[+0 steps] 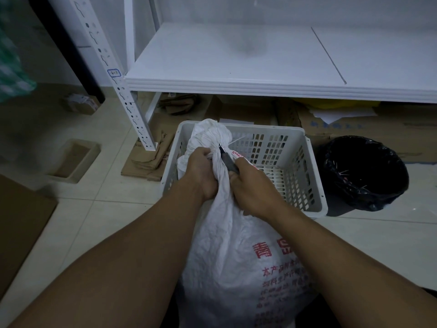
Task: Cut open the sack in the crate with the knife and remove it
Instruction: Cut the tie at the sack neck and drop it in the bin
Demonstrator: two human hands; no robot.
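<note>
Big white shelf [236, 58] behind the crate [305, 176], low over flat brown cardboard [248, 110]. White sack [231, 261] with red writing, long, stretched from close to the person up into the crate. Tied top pointing away, over the crate's left side. Fat end outside the crate, on the near side. White crate with holes in its walls, down on the tile floor. Black bin [364, 176] just right of the crate. Left hand [201, 172] over the crate's near left edge, arm reaching forward, fingers curled tight round the bunched neck of the sack, right under the knot. Right hand [254, 188] just beside it, squeezed in a fist round the dark handle of the knife [229, 161]. Knife tilted, tip up and away toward the knot, touching the sack's neck right next to the left hand's grip. Blade mostly hidden, too small to see well.
</note>
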